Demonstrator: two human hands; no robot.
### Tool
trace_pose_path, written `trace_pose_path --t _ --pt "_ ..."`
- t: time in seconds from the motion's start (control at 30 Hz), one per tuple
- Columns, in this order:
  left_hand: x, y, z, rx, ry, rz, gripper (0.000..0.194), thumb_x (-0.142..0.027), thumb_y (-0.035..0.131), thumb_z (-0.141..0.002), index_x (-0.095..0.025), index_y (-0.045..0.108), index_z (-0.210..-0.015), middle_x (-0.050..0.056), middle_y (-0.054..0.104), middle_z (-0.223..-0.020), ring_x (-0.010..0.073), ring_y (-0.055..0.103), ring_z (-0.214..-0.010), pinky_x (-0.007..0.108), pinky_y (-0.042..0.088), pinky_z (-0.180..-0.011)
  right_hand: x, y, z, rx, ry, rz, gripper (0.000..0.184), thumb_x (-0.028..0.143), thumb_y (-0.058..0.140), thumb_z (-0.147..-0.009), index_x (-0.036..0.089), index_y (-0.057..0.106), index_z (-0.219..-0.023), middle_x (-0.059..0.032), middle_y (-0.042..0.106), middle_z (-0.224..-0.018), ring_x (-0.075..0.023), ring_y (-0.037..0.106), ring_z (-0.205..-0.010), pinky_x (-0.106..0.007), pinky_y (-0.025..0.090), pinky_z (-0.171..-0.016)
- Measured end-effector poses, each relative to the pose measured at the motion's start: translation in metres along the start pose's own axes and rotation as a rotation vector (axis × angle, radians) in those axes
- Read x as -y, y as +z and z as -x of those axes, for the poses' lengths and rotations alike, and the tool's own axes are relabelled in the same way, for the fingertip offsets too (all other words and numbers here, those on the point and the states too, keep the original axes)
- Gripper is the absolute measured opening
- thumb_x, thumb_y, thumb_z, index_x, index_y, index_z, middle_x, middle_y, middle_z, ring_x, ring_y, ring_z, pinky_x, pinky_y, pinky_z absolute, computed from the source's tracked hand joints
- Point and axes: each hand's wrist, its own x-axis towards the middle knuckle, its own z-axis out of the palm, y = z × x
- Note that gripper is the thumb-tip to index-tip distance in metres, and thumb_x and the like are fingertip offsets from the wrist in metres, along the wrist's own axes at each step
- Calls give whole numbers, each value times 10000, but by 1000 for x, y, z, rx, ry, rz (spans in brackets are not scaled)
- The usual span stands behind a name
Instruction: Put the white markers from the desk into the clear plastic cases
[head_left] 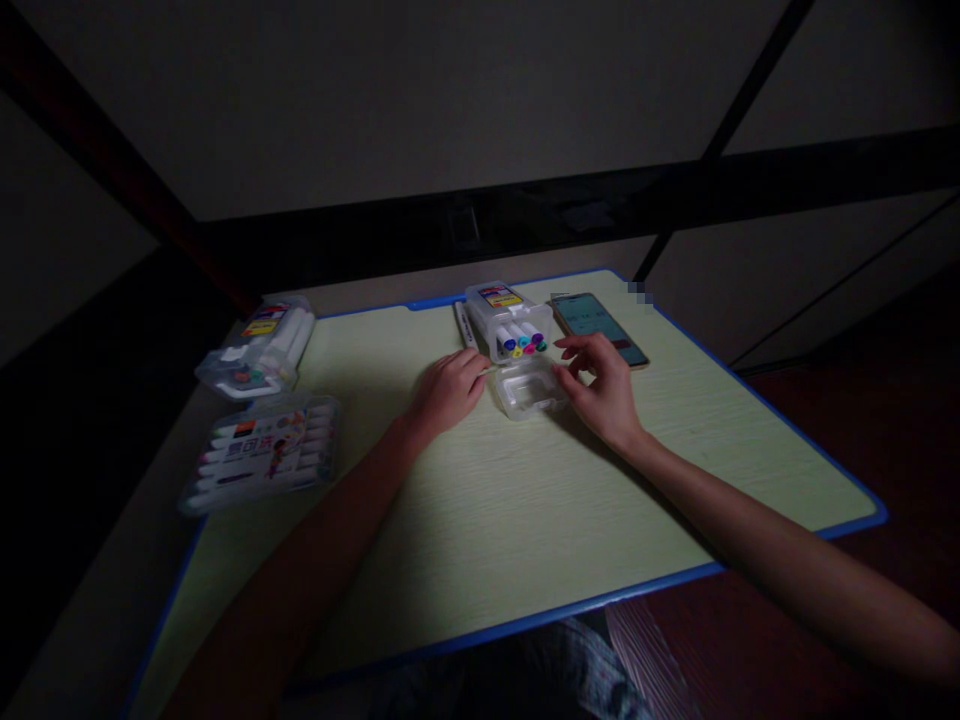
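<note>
A clear plastic marker case lies in the middle of the table, its end open towards me, with the coloured ends of several markers showing. Its clear lid is folded down onto the table in front of it. My left hand rests on the table just left of the lid, fingers curled closed; a thin pale bit sticks out at the fingertips, too small to name. At the lid's right side is my right hand, thumb and fingers apart, the thumb close to the rim. I cannot tell whether it touches.
A white marker lies alone left of the case. To the right is a phone with its screen lit. Two more marker cases, one upper and one lower, are at the left. The table has a blue edge.
</note>
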Motion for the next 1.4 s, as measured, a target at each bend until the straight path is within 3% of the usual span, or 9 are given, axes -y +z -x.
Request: trace_pose_path --t 0.47,0.93,1.07,1.13,1.33,1.4 --pt "0 1 0 6 -6 -4 106 -141 470 -813 -155 567 -856 52 595 -843 158 560 -783 277 462 -703 -8 3 0 118 22 -7 354 134 524 -723 203 584 -1064 -44 485 -912 -142 478 -704 -346 459 -666" --pt "1 1 0 0 -7 5 111 -139 466 -813 -152 569 -853 51 599 -841 158 562 -777 283 464 -699 -3 2 0 122 18 13 319 155 528 -738 213 592 -1046 -47 502 -898 -148 488 -692 -342 463 -636" --pt "0 1 -1 1 -6 4 110 -141 473 -811 -152 568 -864 52 601 -850 162 562 -784 280 461 -704 7 0 2 103 -112 45 183 200 524 -774 187 603 -939 -36 536 -795 -160 506 -677 -337 445 -661" --pt "0 1 -1 5 -11 4 111 -143 473 -811 -155 567 -870 52 602 -858 163 563 -792 280 459 -713 13 -2 4 152 -192 45 111 225 498 -809 188 597 -845 -24 537 -718 -156 507 -646 -306 428 -614" --pt "-2 -1 -1 -21 -73 -8 101 -146 468 -808 -164 559 -846 45 596 -831 162 558 -768 276 449 -701 23 -7 10 403 -690 196 193 232 453 -859 174 598 -746 -46 565 -728 -148 497 -668 -287 396 -625" --pt "-2 -2 -2 -61 -129 10 95 -131 463 -798 -162 548 -826 43 586 -812 160 555 -759 275 449 -698 24 -7 12 438 -786 215 196 225 451 -865 169 599 -749 -47 573 -744 -139 498 -671 -278 397 -637"
